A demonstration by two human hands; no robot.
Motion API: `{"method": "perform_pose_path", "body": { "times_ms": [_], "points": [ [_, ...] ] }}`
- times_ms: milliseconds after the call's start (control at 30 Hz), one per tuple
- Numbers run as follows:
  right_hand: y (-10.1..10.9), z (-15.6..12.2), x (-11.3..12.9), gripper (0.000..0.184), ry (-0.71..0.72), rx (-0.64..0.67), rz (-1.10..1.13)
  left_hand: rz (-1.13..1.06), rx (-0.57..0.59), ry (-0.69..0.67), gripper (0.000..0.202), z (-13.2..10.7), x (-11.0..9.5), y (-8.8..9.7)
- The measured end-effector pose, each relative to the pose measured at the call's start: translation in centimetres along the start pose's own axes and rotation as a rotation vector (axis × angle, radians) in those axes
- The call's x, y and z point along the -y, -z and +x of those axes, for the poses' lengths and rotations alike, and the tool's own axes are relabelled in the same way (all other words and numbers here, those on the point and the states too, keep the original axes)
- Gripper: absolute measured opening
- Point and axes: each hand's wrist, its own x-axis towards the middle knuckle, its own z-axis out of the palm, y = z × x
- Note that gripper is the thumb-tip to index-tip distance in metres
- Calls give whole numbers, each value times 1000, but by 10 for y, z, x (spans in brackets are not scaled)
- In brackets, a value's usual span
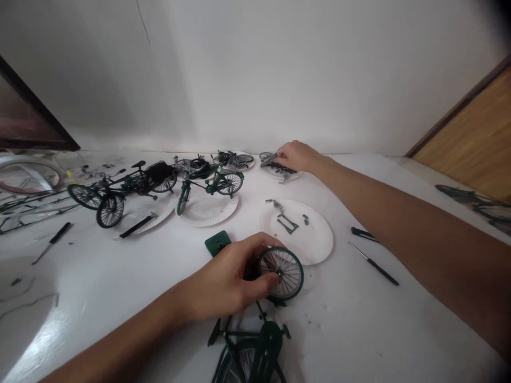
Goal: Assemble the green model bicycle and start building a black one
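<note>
My left hand [231, 279] is closed around the front end of a dark green model bicycle [255, 340] near the table's front edge, fingers touching its spoked wheel [284, 272]. My right hand [295, 156] reaches far across the table and rests, fingers curled, on dark parts lying on a small paper plate [284, 174] by the wall. What its fingers grip is hidden. Between my hands lies a paper plate [315, 239] with a few small green and grey parts.
Two assembled green model bicycles [120, 191] [209, 186] stand at the back left over paper plates [207, 210]. Screwdrivers lie at the left [54, 240] and right [375, 264]. A green block [217, 242] sits beside my left hand. More parts lie along the wall.
</note>
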Motion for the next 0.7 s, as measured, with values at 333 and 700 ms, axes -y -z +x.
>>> {"method": "perform_pose_path", "body": {
  "times_ms": [333,700],
  "points": [
    [3,-11,-19,23,54,15,97,61,-12,-8,29,0,-1,0],
    [-8,-22,-31,30,16,40,9,78,-10,0,28,1,-2,-1]
  ]
}}
